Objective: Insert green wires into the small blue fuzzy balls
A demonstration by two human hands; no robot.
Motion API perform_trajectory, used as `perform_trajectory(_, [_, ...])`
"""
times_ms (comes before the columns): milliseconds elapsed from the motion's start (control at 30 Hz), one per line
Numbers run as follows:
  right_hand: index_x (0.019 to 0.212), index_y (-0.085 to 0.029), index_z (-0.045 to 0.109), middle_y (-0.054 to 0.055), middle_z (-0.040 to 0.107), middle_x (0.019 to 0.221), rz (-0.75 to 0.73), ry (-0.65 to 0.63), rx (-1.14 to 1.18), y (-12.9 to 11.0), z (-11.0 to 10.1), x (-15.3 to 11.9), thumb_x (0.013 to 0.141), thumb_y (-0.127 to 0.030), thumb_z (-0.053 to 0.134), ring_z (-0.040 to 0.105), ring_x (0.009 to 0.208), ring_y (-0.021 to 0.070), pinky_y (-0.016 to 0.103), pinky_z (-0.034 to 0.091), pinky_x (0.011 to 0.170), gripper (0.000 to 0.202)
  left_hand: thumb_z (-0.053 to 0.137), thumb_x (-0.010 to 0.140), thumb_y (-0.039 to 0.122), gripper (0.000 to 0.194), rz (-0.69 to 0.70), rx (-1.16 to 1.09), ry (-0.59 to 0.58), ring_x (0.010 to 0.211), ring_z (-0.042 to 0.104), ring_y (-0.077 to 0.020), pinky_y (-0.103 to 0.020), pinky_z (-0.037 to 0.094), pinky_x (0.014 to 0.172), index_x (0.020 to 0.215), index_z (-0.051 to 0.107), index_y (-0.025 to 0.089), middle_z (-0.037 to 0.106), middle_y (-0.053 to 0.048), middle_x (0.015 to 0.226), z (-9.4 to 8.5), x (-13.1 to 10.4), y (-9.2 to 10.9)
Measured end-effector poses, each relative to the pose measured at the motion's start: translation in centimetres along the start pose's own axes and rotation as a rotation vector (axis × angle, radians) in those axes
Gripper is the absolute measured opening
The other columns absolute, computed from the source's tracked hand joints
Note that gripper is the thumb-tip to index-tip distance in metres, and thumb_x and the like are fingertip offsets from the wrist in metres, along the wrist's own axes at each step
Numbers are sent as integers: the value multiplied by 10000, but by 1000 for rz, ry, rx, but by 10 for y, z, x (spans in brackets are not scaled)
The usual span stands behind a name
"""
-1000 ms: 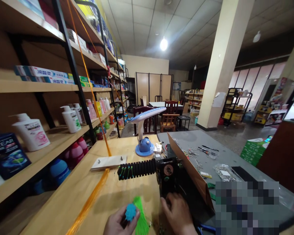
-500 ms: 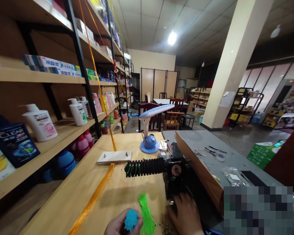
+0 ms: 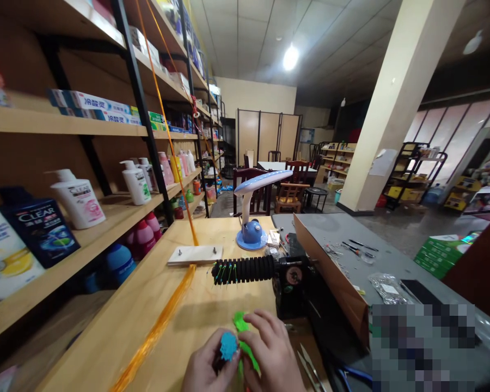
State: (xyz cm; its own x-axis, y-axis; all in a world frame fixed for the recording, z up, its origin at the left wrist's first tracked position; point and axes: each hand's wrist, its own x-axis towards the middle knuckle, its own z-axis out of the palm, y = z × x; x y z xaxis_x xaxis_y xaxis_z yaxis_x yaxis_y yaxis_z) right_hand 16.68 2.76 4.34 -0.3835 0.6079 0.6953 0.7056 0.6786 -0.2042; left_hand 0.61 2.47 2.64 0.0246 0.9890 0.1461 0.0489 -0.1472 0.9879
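My left hand (image 3: 207, 363), at the bottom middle, is closed round a bundle of blue strands (image 3: 228, 346) with its cut end facing up. Close beside it on the right is my right hand (image 3: 271, 354), its fingers bent and spread, the fingertips near the bundle. Nothing shows clearly between them. Partly covered by that hand, a bunch of bright green strands (image 3: 240, 321) lies on the wooden table. Beyond both hands, a black ridged roller (image 3: 245, 270) juts left from a black machine (image 3: 289, 283), with several thin green-and-blue strands looped over its left end.
Tweezers (image 3: 309, 366) and blue-handled pliers (image 3: 353, 374) lie right of my hands. Orange threads (image 3: 163, 326) run past a white plate (image 3: 195, 255) and up towards the shelves. A blue lamp (image 3: 251, 234) stands behind the roller. A brown board (image 3: 330, 267) divides off the grey table (image 3: 384, 256).
My right hand has moved left from beside the machine's base to the blue bundle, uncovering the tweezers. My left hand still grips the bundle, slightly higher and farther right in view.
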Motion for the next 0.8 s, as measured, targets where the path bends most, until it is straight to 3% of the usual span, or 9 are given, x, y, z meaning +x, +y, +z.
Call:
perform_trajectory(133, [979, -237, 606, 66, 698, 1141, 23, 33, 79, -2, 3, 0, 790, -89, 558, 581, 1118, 285, 426, 472, 910, 245, 660, 773, 599, 423, 1, -19, -78, 591, 460, -144, -218, 418, 543, 685, 555, 199, 457, 39, 607, -4, 1, 5])
perform_trajectory(267, [895, -242, 612, 28, 712, 1087, 77, 15, 136, -2, 2, -1, 814, -86, 597, 578, 1101, 264, 412, 447, 920, 177, 734, 736, 541, 379, -32, 8, -142, 620, 521, -159, -236, 463, 584, 723, 600, 186, 547, 20, 639, -14, 3, 8])
perform_trajectory(433, [847, -247, 643, 12, 723, 1051, 208, -15, 200, -1, 5, -5, 820, -96, 649, 581, 1074, 248, 382, 444, 914, 154, 750, 724, 528, 391, -66, 38, -96, 709, 632, -212, -278, 515, 668, 844, 717, 157, 713, -53, 749, -23, 1, 2])
perform_trajectory(800, [887, -262, 678, 12, 733, 978, 290, -34, 378, -4, 7, -6, 795, -138, 637, 599, 1006, 234, 347, 447, 884, 159, 793, 664, 530, 388, -100, -4, -39, 687, 655, -217, -280, 533, 668, 751, 727, 158, 721, -37, 688, -21, 1, -2])
